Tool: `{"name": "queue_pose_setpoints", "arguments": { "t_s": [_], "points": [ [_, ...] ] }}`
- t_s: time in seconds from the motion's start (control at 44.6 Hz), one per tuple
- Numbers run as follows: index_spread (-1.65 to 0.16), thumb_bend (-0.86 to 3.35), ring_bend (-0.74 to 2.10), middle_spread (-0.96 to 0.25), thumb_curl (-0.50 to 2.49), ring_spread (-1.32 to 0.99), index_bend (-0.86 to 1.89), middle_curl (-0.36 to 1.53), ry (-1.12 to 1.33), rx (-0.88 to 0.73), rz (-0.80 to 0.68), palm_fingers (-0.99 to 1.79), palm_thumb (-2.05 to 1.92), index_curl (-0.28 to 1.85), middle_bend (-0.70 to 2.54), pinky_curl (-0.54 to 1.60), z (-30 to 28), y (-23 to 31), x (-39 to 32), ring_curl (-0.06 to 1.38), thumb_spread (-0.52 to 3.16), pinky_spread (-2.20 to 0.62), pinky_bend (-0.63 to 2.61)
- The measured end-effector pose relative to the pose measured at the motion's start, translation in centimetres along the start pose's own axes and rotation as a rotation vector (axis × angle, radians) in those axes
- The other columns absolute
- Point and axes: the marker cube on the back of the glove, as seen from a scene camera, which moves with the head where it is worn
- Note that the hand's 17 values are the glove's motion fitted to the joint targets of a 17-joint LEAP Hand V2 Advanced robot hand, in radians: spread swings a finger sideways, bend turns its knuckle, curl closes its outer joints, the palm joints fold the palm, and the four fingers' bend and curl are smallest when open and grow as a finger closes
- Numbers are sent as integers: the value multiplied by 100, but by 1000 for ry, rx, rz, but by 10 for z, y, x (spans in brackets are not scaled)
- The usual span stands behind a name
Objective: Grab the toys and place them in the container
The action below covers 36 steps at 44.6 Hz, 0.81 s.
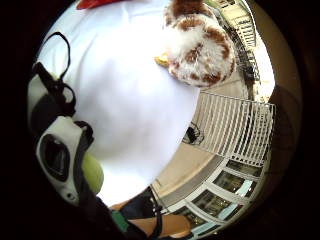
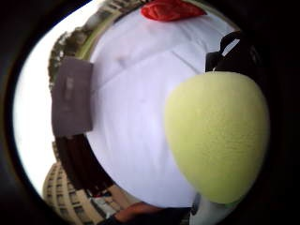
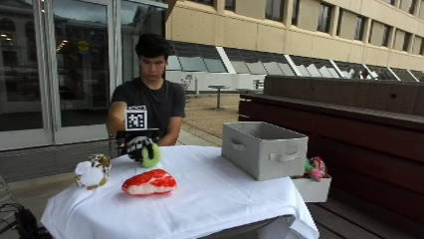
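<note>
Toys are sitting on the white-clothed worktop point(image 3: 218, 199): a red plush point(image 3: 150, 182) and a brown-spotted white plush point(image 3: 92, 172). Gloved right hand point(image 3: 140, 148) fingers are gripping a yellow-green ball point(image 3: 151, 155) above it, well apart from the grey fabric container point(image 3: 264, 149).

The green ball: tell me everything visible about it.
The green ball is pale yellow-green and round, with a finely dimpled, foam-like surface that shows best in the thumb side palm view. The gloved right hand holds it, fingers curled round it, just above the white tablecloth near the person's edge of the table. It is off the cloth as far as can be seen. The grey container stands further along the table, apart from it.
</note>
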Motion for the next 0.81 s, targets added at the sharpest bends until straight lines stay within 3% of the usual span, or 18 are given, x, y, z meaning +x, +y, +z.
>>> {"name": "queue_pose_setpoints", "arguments": {
  "t_s": [0.067, 0.179, 0.314, 0.448, 0.56, 0.806],
  "points": [
    [-25, 52, 111, -28, 60, -37, 52, 53, -2, -101, 7, 129, 92, 18, 95, 29, -19, 2, -9, 50, 60, -50, 72],
    [-24, 37, 109, -32, 61, -39, 62, 51, -5, -124, -4, 118, 75, 24, 83, 32, -65, -7, -30, 49, 49, -49, 81],
    [-27, 30, 109, -36, 63, -41, 56, 50, -8, -16, 46, 107, 68, 25, 75, 36, -137, -28, -67, 49, 47, -48, 90],
    [-29, 27, 109, -39, 67, -42, 49, 50, -19, 132, -85, 106, 67, 25, 70, 38, -201, -58, -104, 49, 47, -47, 92],
    [-31, 25, 108, -41, 70, -42, 45, 51, -26, 169, -97, 106, 67, 25, 67, 39, -247, -70, -147, 49, 48, -46, 92],
    [-33, 22, 106, -44, 76, -43, 39, 54, -31, 246, -174, 107, 68, 27, 62, 39, -305, -83, -267, 48, 50, -46, 91]
  ]
}}
